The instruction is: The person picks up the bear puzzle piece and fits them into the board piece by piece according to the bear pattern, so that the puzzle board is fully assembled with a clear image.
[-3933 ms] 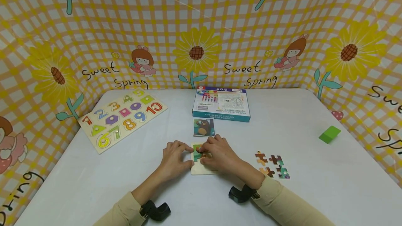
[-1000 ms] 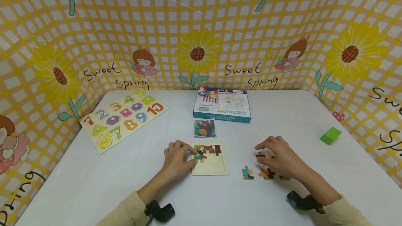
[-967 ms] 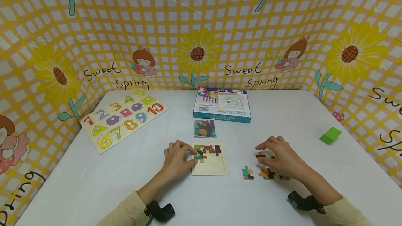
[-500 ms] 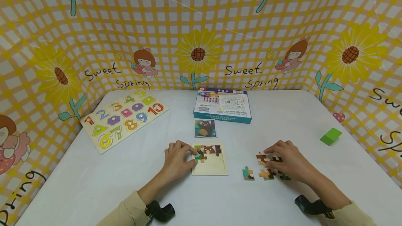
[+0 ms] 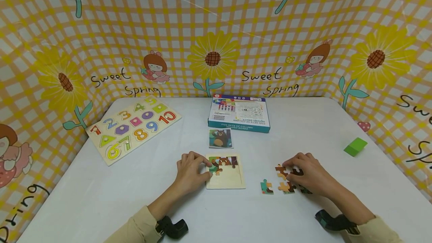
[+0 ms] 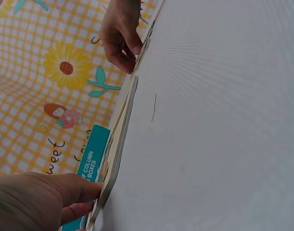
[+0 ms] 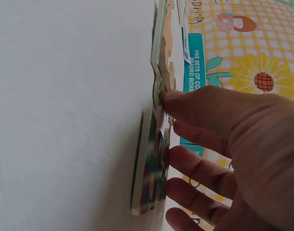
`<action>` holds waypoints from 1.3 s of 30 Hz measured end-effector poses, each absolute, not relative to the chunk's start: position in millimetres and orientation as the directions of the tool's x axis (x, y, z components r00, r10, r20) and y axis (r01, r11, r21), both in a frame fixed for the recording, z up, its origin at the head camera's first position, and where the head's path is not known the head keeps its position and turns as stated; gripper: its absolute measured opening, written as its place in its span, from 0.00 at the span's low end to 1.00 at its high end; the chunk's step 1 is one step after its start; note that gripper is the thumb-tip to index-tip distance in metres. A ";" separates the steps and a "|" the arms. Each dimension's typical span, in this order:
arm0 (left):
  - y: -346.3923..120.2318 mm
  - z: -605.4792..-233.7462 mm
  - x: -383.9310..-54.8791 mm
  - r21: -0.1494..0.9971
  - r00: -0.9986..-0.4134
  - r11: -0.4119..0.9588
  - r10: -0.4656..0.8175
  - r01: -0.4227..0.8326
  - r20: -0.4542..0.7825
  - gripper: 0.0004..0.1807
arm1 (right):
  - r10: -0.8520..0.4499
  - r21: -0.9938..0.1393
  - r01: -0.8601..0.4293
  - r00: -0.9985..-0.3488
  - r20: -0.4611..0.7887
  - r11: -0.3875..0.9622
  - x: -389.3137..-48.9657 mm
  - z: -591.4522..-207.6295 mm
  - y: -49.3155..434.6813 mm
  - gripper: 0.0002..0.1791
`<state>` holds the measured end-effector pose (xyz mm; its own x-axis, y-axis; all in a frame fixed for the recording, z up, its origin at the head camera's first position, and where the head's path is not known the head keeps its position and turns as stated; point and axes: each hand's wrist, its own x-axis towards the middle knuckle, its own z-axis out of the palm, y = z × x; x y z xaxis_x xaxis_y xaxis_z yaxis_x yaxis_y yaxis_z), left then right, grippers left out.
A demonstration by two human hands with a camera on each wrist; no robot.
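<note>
Yellow-checked cloth point(image 5: 179, 21) behind a white table point(image 5: 209, 218); your two hands work at a part-filled bear puzzle.

Your left hand point(image 5: 189, 173) is at the puzzle tray point(image 5: 227, 182), just below center frame: bent thumb and forefinger touch its left edge, tips apart; you can't tell if they clamp it. Placed pieces point(image 5: 224, 161) fill the top row and part of the left side. Your right hand point(image 5: 314, 174), right of center, has fingers spread, thumb touching the loose pieces point(image 5: 286, 187); one teal piece point(image 5: 266, 187) lies apart, toward the tray. Bear card point(image 5: 220, 138) sits above the tray, teal-sided box point(image 5: 239, 117) above that. Number board point(image 5: 102, 153) at left, green block point(image 5: 356, 146) far right.
</note>
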<state>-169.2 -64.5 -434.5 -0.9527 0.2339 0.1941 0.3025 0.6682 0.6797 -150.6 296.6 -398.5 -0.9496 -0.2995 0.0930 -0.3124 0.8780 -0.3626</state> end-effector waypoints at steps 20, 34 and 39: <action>-64.5 -433.5 -168.9 0.682 -0.955 0.669 0.233 0.294 0.183 0.07 | -0.299 -0.355 -0.316 -0.949 0.104 0.880 -151.6 -399.7 297.6 0.15; -64.2 -432.0 -168.4 0.679 -0.956 0.674 0.234 0.290 0.175 0.07 | -0.294 -0.390 -0.318 -0.948 0.123 0.864 -148.5 -387.2 270.6 0.13; -64.4 -432.3 -168.4 0.679 -0.956 0.674 0.234 0.290 0.176 0.07 | -0.294 -0.387 -0.319 -0.948 0.125 0.865 -150.2 -385.9 256.2 0.13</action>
<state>-168.4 -64.4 -432.3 -0.9561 0.2339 0.1764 0.2902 0.6741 0.6792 -150.2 256.2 -385.9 -0.9477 -0.2938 0.1250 -0.3193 0.8653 -0.3865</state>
